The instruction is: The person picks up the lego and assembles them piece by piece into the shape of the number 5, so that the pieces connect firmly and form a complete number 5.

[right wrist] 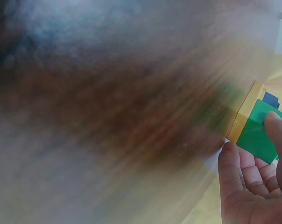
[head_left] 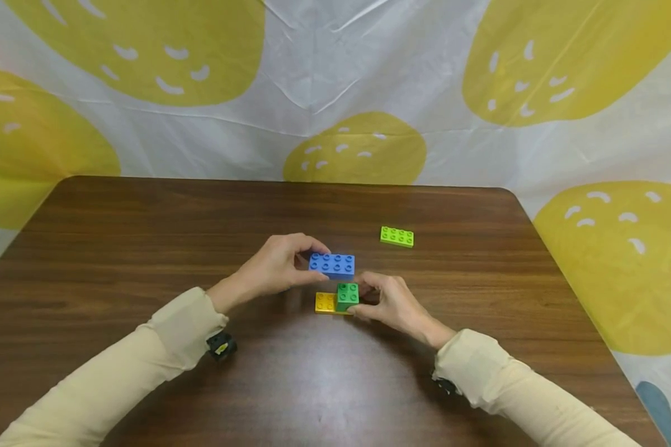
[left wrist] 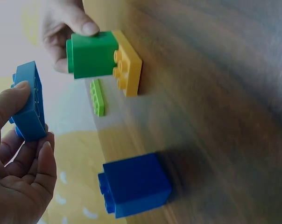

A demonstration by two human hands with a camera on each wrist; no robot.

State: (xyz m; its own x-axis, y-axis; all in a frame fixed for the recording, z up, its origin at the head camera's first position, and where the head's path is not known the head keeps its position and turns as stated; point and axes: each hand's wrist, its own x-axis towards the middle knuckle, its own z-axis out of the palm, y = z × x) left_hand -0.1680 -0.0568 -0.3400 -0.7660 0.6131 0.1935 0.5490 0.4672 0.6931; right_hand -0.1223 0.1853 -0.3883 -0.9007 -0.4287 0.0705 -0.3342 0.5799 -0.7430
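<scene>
Landmark = yellow plate [head_left: 325, 302], flat on table [head_left: 145, 248] as far as I can tell.

L to R:
L hand [head_left: 271, 264], up and L of yellow plate: partly closed, thumb on near side and fingers on far side of blue brick [head_left: 332, 265], gripping its L end. Brick is off the table, above and a bit beyond yellow plate, touching neither it nor green block [head_left: 347, 297].
Dark blue block [left wrist: 137, 184] (L wrist view) — on table, L of yellow plate, apart from it; mostly hidden by L hand from head view.
Green block sits on R end of yellow plate; L end has bare studs.
R hand [head_left: 394, 304], just R of yellow plate: thumb and fingers curled in on green block, pinching it; one fingertip close by the plate edge, contact unclear.
Lime plate [head_left: 397, 236]: flat on table, beyond and R of yellow plate, well apart.

Progress (my judgement): early-to-mid. Done: green joined to yellow. Not joined: blue brick (in hand), dark blue block, lime plate. Whether all three belong w/ the stack — can't tell.

Orientation: blue brick approx. level, studs up, hollow underside down; long axis L–R, free end pointing R, approx. parallel to yellow plate's long axis. Dark blue upright, studs up. Green upright, studs up. Lime studs up, long axis L–R too, R end angled slightly toward wearer.
</scene>
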